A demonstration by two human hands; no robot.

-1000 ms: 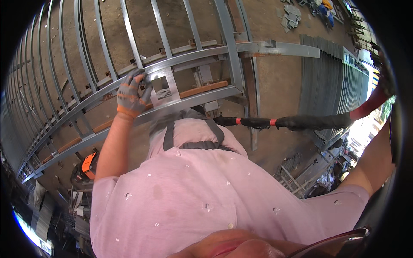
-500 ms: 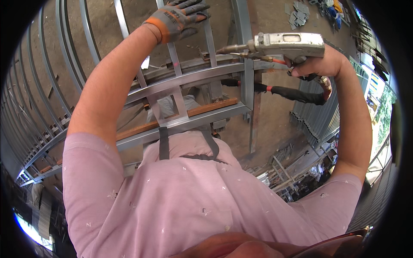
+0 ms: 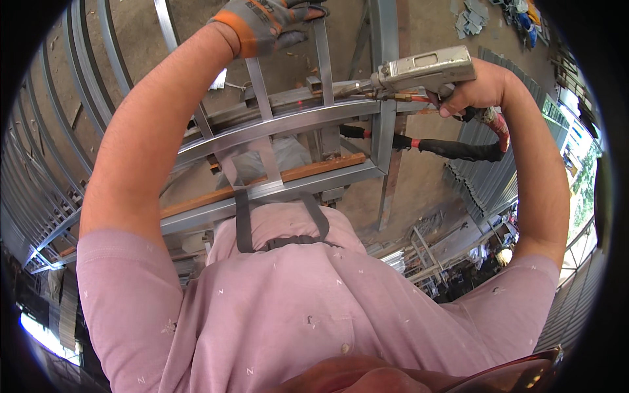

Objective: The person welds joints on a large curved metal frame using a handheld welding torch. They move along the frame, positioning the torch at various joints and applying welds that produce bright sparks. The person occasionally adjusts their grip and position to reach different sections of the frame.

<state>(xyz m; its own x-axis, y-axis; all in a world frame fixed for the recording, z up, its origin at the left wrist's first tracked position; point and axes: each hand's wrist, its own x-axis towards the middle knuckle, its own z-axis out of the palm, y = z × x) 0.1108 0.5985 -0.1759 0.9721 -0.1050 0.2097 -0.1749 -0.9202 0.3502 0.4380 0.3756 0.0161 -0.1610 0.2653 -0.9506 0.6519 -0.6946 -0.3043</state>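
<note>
Nearest the camera, the person's pink shirt [image 3: 295, 314] is filling the lower view, with a dark strap across the chest. Both arms are now raised well above where they were a second ago, when the right arm was barely showing at the edge. The right hand [image 3: 481, 88], bare, is closing its fingers around the grip of a grey handheld welding gun [image 3: 419, 69], one finger curling at the trigger; half a second ago the gun was already up, and now its nozzle is pointing left at a joint of the steel frame [image 3: 288, 128], very near it. This suggests work on that joint is starting. A black hose [image 3: 458, 149] is trailing below the gun. Farther off, the left hand [image 3: 272, 19], in a grey and orange glove, is gripping an upright bar of the frame. Its fingertips are cut off by the top edge, so the grip is hard to judge fully. Whether the nozzle is touching metal cannot be told.
</note>
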